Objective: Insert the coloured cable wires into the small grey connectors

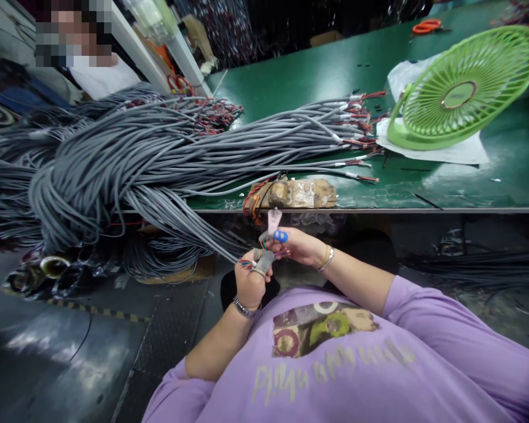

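Note:
My left hand (252,277), with a metal watch at the wrist, is closed around the end of a grey cable (223,249) in front of my body. Thin coloured wires (247,265) stick out at its fingers, and grey wrapping covers the thumb. My right hand (297,245) meets it from the right, its fingers pinched on fine coloured wires (284,253). Against the right fingers sits a small blue looped piece (281,236). A pale pinkish piece (274,221) rises just above; I cannot tell its kind. The fingertips partly hide the wire ends.
A large bundle of grey cables (167,153) lies across the green table (308,76), stripped ends to the right. A wooden block (312,193) sits at the front edge. A green fan (461,97) and orange-handled scissors (427,26) are at right. A person (103,76) is at the far left.

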Demonstrator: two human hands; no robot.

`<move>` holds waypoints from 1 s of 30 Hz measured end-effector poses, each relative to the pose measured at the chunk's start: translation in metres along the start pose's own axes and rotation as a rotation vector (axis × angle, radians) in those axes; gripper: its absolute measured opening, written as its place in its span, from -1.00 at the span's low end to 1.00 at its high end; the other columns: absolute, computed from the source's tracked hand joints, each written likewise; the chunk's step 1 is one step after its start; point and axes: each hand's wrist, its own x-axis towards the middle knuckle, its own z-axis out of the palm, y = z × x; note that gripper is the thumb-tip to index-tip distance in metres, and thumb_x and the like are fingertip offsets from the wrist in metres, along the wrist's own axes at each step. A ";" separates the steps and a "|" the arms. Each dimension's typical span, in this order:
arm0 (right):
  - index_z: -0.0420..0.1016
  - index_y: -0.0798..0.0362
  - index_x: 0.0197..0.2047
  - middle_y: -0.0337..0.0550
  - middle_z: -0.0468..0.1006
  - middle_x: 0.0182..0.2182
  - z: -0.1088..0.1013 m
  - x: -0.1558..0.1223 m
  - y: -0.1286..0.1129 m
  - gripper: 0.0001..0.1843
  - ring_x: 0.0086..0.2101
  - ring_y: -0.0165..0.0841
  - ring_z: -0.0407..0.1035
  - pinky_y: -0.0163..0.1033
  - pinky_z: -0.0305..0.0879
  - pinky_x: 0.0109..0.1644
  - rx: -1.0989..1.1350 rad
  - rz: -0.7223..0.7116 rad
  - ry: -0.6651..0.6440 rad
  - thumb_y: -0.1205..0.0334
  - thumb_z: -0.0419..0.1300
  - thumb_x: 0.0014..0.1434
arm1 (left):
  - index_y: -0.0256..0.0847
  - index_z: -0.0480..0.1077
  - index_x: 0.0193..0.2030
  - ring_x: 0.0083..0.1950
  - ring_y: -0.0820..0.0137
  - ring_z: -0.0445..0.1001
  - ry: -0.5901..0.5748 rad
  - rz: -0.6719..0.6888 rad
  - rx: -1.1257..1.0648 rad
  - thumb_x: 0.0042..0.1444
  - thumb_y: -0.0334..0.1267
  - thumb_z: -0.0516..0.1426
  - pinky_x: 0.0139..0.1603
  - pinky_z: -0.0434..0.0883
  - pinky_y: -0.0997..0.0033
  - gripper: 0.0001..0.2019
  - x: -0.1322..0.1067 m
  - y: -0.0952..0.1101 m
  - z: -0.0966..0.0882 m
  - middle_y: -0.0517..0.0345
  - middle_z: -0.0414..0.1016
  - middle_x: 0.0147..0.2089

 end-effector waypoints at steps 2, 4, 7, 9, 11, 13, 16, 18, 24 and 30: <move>0.52 0.17 -0.36 -0.25 0.49 -0.53 0.000 -0.003 0.001 -0.52 -0.57 -0.55 0.25 -0.40 0.19 -0.47 -0.062 -0.009 0.005 0.05 0.52 -0.28 | -0.22 0.32 -0.58 -0.69 0.59 0.17 -0.006 -0.008 0.023 0.07 -0.16 0.20 -0.67 0.11 0.58 -0.72 0.000 -0.001 0.001 0.29 0.29 -0.67; 0.50 0.17 -0.41 -0.25 0.50 -0.54 0.001 -0.005 0.001 -0.58 -0.55 -0.53 0.30 -0.39 0.21 -0.44 -0.094 -0.012 0.040 0.13 0.53 -0.28 | -0.21 0.31 -0.59 -0.69 0.59 0.18 -0.009 -0.015 0.044 0.06 -0.16 0.20 -0.67 0.12 0.57 -0.72 0.000 -0.002 0.002 0.29 0.29 -0.67; 0.46 0.16 -0.47 -0.25 0.51 -0.54 0.003 -0.005 0.001 -0.61 -0.52 -0.50 0.35 -0.35 0.25 -0.38 -0.104 -0.017 0.096 0.17 0.52 -0.30 | -0.21 0.31 -0.59 -0.68 0.58 0.18 -0.013 -0.020 0.065 0.06 -0.14 0.20 -0.66 0.12 0.57 -0.70 -0.001 -0.002 0.003 0.28 0.29 -0.67; 0.45 0.15 -0.50 -0.26 0.50 -0.56 0.003 -0.005 0.002 -0.62 -0.53 -0.49 0.35 -0.35 0.25 -0.39 -0.107 -0.031 0.108 0.17 0.51 -0.29 | -0.22 0.32 -0.59 -0.68 0.59 0.19 -0.007 -0.022 0.056 0.05 -0.12 0.21 -0.66 0.13 0.57 -0.69 -0.001 -0.002 0.003 0.28 0.29 -0.67; 0.44 0.14 -0.51 -0.27 0.49 -0.58 0.002 -0.006 0.004 -0.63 -0.54 -0.50 0.32 -0.36 0.21 -0.42 -0.108 -0.062 0.117 0.16 0.50 -0.29 | -0.22 0.31 -0.59 -0.69 0.59 0.19 0.018 -0.022 0.019 0.05 -0.09 0.21 -0.67 0.13 0.58 -0.68 0.000 -0.003 0.003 0.28 0.31 -0.66; 0.44 0.13 -0.52 -0.28 0.48 -0.59 0.000 -0.007 0.007 -0.65 -0.56 -0.52 0.28 -0.38 0.16 -0.45 -0.114 -0.109 0.115 0.14 0.49 -0.27 | -0.23 0.33 -0.57 -0.70 0.60 0.19 0.056 -0.023 -0.034 0.06 -0.05 0.20 -0.68 0.11 0.59 -0.67 0.001 -0.003 0.003 0.27 0.35 -0.65; 0.48 0.12 -0.50 -0.28 0.49 -0.58 -0.002 -0.010 0.009 -0.69 -0.55 -0.51 0.26 -0.37 0.16 -0.43 -0.193 -0.200 0.066 0.12 0.47 -0.20 | -0.24 0.37 -0.49 -0.71 0.62 0.18 0.093 -0.029 -0.098 0.08 -0.02 0.19 -0.71 0.08 0.61 -0.68 0.004 -0.003 0.002 0.26 0.39 -0.62; 0.51 0.13 -0.48 -0.26 0.51 -0.55 -0.004 -0.012 0.009 -0.71 -0.52 -0.50 0.28 -0.35 0.19 -0.38 -0.257 -0.245 0.043 0.13 0.45 -0.16 | -0.25 0.38 -0.46 -0.71 0.63 0.18 0.075 -0.033 -0.107 0.09 -0.04 0.20 -0.71 0.08 0.62 -0.70 0.004 -0.003 0.001 0.26 0.40 -0.61; 0.56 0.13 -0.41 -0.22 0.53 -0.50 -0.017 -0.014 0.007 -0.64 -0.48 -0.47 0.32 -0.34 0.25 -0.34 -0.223 -0.196 -0.016 0.04 0.46 -0.16 | -0.26 0.42 -0.40 -0.71 0.64 0.19 0.078 -0.045 -0.086 0.06 -0.07 0.22 -0.73 0.07 0.63 -0.74 0.003 -0.003 0.000 0.29 0.38 -0.62; 0.52 0.12 -0.36 -0.23 0.46 -0.50 -0.022 0.007 -0.001 -0.42 -0.55 -0.51 0.21 -0.36 0.20 -0.45 -0.010 -0.101 0.128 -0.30 0.32 -0.10 | -0.26 0.45 -0.38 -0.72 0.65 0.18 0.069 -0.024 -0.114 0.07 -0.06 0.22 -0.74 0.06 0.63 -0.74 0.005 0.007 0.003 0.30 0.38 -0.62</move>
